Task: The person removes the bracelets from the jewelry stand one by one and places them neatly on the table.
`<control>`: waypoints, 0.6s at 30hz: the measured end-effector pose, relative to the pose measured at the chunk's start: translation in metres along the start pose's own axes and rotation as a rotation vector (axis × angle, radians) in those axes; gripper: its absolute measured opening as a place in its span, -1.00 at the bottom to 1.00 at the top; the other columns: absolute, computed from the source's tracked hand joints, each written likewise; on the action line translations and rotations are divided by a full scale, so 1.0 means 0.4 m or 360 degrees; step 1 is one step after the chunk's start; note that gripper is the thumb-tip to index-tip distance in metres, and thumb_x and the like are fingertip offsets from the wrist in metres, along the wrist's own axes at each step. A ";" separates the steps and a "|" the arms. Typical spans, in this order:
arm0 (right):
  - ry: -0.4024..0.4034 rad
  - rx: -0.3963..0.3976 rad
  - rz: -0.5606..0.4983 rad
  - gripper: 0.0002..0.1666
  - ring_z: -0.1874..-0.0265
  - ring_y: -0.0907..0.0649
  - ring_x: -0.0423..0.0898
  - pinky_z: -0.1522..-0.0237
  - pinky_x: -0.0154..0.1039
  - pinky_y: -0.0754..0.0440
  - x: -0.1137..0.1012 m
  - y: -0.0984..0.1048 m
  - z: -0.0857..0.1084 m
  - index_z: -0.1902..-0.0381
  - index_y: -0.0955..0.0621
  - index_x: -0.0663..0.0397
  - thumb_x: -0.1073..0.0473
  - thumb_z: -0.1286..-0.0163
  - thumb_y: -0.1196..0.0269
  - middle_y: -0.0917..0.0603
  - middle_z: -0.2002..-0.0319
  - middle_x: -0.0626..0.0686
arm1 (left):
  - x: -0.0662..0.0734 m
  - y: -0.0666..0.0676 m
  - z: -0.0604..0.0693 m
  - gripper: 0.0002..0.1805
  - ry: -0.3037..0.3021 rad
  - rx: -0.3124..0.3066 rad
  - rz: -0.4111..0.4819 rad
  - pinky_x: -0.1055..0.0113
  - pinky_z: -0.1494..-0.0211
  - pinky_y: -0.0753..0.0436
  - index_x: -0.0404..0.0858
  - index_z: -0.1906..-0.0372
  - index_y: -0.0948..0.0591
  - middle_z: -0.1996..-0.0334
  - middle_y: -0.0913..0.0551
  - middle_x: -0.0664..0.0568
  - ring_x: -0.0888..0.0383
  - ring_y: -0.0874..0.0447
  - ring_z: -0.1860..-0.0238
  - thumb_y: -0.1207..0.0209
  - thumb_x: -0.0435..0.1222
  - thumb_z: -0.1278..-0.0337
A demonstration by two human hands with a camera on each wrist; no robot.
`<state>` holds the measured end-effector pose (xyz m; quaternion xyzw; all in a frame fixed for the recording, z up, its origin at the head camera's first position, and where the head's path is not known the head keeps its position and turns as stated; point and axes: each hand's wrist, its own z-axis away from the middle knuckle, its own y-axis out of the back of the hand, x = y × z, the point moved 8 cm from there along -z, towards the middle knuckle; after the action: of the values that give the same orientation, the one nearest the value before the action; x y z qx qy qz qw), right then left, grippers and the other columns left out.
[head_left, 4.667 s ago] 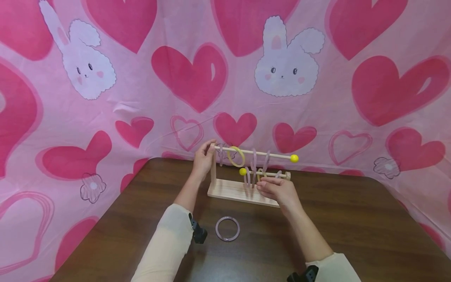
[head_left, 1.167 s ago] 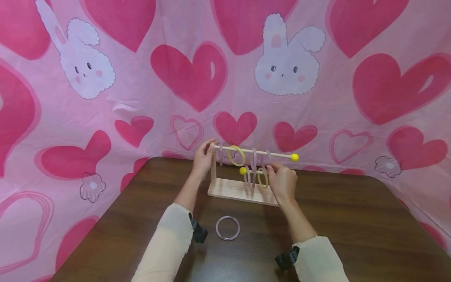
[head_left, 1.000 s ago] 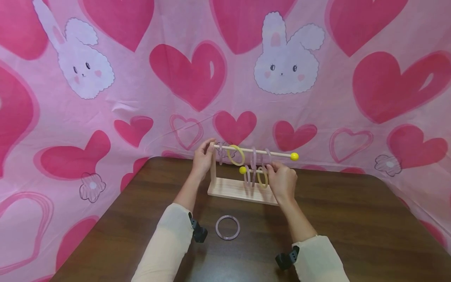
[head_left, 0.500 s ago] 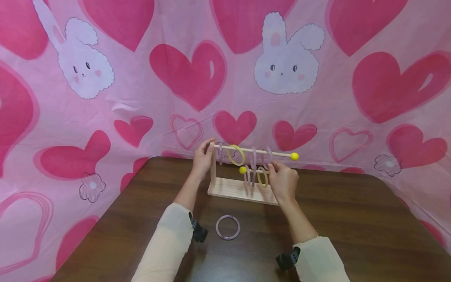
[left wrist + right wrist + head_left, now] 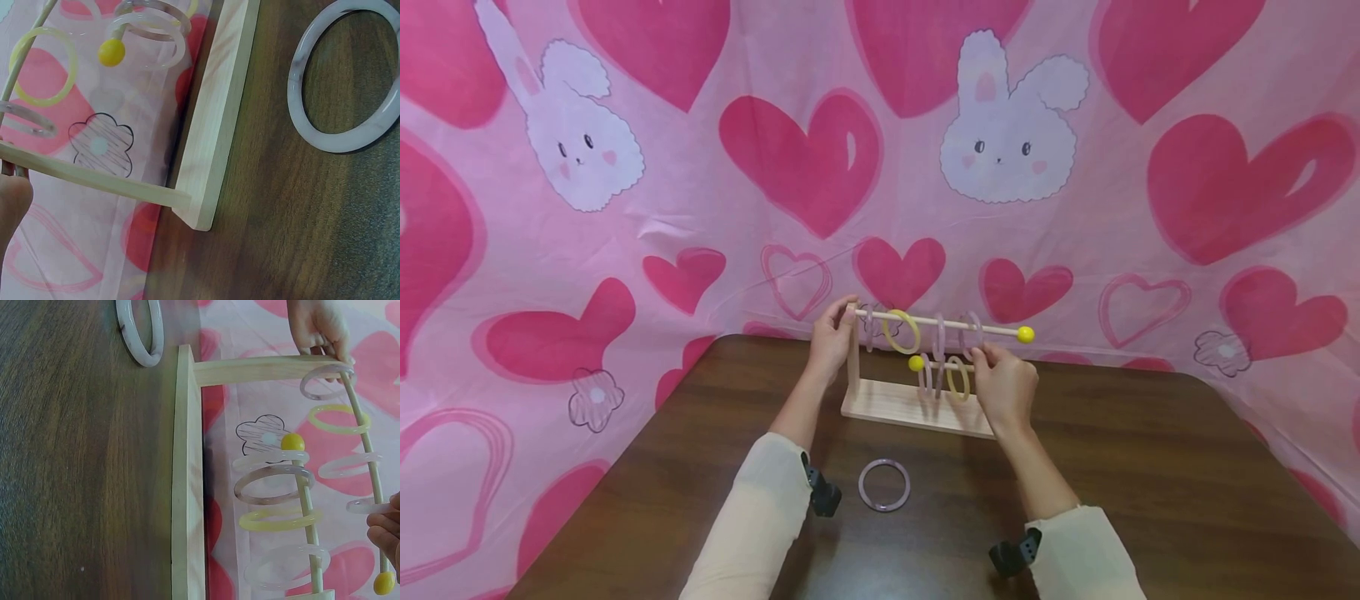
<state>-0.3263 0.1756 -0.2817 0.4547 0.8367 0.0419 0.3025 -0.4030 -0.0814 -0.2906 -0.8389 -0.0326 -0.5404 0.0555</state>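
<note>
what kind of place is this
Probably a tabletop filming corner, though whether in a home or studio can't be told. A pink fabric backdrop printed with hearts and rabbits hangs behind a dark brown wood-grain table, which bears a pale wooden two-bar stand.

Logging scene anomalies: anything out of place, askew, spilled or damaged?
One pale purple bangle lies flat on the table, in front of the wooden stand. It looks odd because the other visible bangles are all on the stand's two rods. No spill or damage shows.
</note>
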 end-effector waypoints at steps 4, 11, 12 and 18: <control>0.0011 0.0018 0.0006 -0.88 0.64 -0.64 0.10 0.59 0.01 -0.49 0.000 0.004 -0.002 0.45 -0.71 0.29 0.29 -0.07 -0.37 -0.69 0.58 0.15 | -0.001 -0.001 -0.001 -0.67 0.0021 0.0004 0.0006 0.21 -0.17 -0.42 -0.49 -0.11 -0.44 -0.07 -0.50 -0.30 -0.09 -0.43 -0.09 0.03 -0.45 -0.29; 0.0029 0.0029 -0.0005 -0.89 0.68 -0.62 0.07 0.62 0.00 -0.47 -0.002 0.008 -0.004 0.46 -0.71 0.28 0.29 -0.07 -0.36 -0.68 0.60 0.14 | 0.003 0.000 0.001 -0.67 0.0011 0.0012 0.0007 0.23 -0.18 -0.41 -0.49 -0.10 -0.45 -0.07 -0.49 -0.31 -0.10 -0.43 -0.10 0.03 -0.46 -0.29; 0.0030 0.0031 -0.0007 -0.89 0.68 -0.62 0.07 0.62 0.00 -0.47 -0.003 0.009 -0.004 0.46 -0.71 0.28 0.29 -0.07 -0.36 -0.68 0.60 0.14 | 0.003 0.000 0.001 -0.68 0.0006 0.0012 0.0004 0.22 -0.18 -0.41 -0.49 -0.10 -0.45 -0.07 -0.49 -0.31 -0.10 -0.43 -0.10 0.03 -0.46 -0.29; 0.0019 0.0040 0.0002 -0.88 0.70 -0.61 0.06 0.62 0.00 -0.49 0.001 0.013 -0.003 0.45 -0.71 0.30 0.30 -0.07 -0.37 -0.68 0.59 0.15 | -0.023 0.002 -0.013 -0.67 -0.0006 0.0014 0.0032 0.21 -0.16 -0.43 -0.48 -0.09 -0.46 -0.05 -0.51 -0.30 -0.07 -0.44 -0.08 0.01 -0.44 -0.28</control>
<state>-0.3233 0.1790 -0.2793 0.4588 0.8386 0.0343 0.2917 -0.4112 -0.0830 -0.2968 -0.8400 -0.0266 -0.5381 0.0645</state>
